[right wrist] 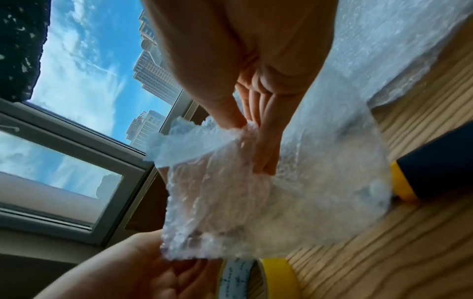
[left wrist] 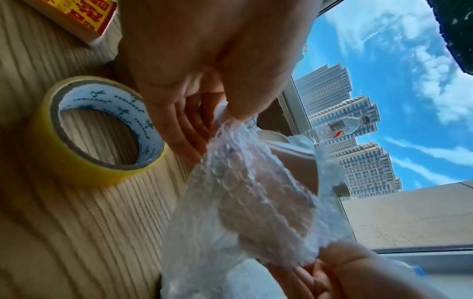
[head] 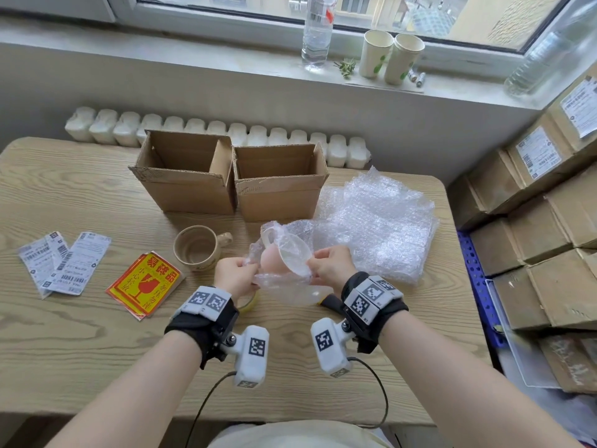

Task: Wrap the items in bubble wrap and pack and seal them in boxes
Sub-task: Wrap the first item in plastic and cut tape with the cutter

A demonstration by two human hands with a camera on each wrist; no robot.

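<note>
Left hand (head: 235, 275) and right hand (head: 329, 265) each pinch the bubble wrap (head: 281, 282) taut around pink cup (head: 271, 261) (handle exposed), near the table (head: 97, 334) front edge.

The counter (head: 80, 334) is faced in pale, matt wood grain. The two boxes (head: 190, 176) are made of plain brown corrugated cardboard, rough at the torn edges. The bubble wrap (head: 374, 221) is clear, glossy plastic. A beige mug (head: 197, 248) is glazed smooth. The tape roll (left wrist: 102, 133) is shiny yellow plastic on a card core.
</note>
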